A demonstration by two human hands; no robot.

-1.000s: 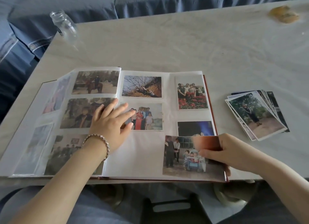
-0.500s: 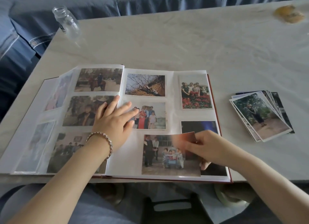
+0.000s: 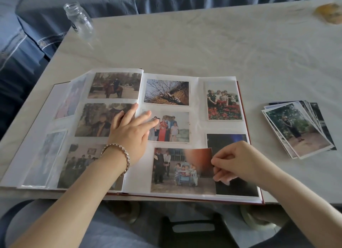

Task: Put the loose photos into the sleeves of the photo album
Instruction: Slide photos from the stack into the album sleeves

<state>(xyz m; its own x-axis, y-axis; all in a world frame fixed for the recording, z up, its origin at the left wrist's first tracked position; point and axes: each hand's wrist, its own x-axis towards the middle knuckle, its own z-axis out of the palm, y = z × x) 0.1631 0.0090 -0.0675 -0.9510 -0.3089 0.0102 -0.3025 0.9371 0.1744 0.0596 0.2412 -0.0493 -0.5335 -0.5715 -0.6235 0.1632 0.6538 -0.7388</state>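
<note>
Fingers [image 3: 146, 124] of the left hand [image 3: 129, 136] lie straight and spread, flat across the centre fold of the open red-covered photo album with clear plastic sleeves [image 3: 198, 92]. They press the pages down on the pale marbled bench [image 3: 203, 44] and hold nothing. A silver link bracelet [image 3: 118, 152] sits on that wrist.

Just right of that hand, in the bottom row of the right page, lies the loose glossy colour print of a group round a child's cart [image 3: 177, 172]. Its long axis runs left to right, parallel with the album's near edge. Its left part covers the lower middle sleeve space, and its right end overlaps the dark photo [image 3: 238, 188] in the bottom right sleeve. I cannot tell whether its left edge is under the plastic or on top of it.

The right hand [image 3: 238, 160] is at the print's right short edge, with thumb and curled fingers [image 3: 220, 176] pinching that edge. The print therefore stretches leftward from the grip, toward the left hand. I judge the coming move turns on this: a push to the left along the long axis. The right hand is the 1 placed for it, while the left steadies the page.

Well to the right, apart from the album, a fanned stack of loose photos [image 3: 296, 129] lies on the bench.
</note>
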